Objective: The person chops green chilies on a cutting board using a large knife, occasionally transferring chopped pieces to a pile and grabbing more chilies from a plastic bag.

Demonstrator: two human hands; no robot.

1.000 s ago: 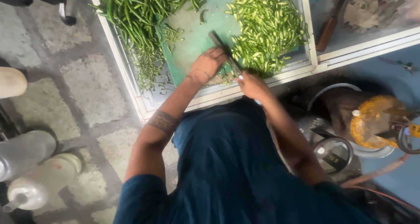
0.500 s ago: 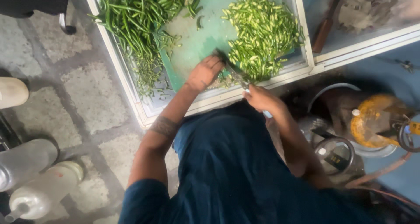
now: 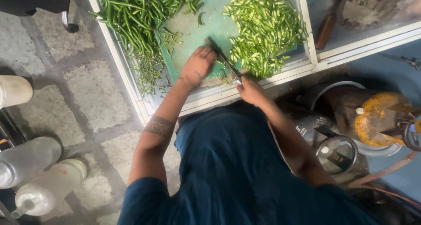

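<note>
Stone paving lies under a white-framed counter [image 3: 131, 91] that carries a green cutting board [image 3: 206, 23]. On this board the right hand [image 3: 251, 91] is closed around the handle of a dark knife [image 3: 222, 58], its blade lying on the board. Beside the blade, the left hand [image 3: 197, 67] rests with fingers curled, pressing on the board. Cut green chili pieces [image 3: 265, 29] are heaped to the right, whole green chilies [image 3: 136, 14] to the left.

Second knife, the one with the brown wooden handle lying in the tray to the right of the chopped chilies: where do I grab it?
Take the brown-handled knife by its wooden handle, the end nearer the person, coming from above. Its blade points away toward the far edge, and the handle lies flat on bare tray surface, so fingers can probably close across it.
</note>
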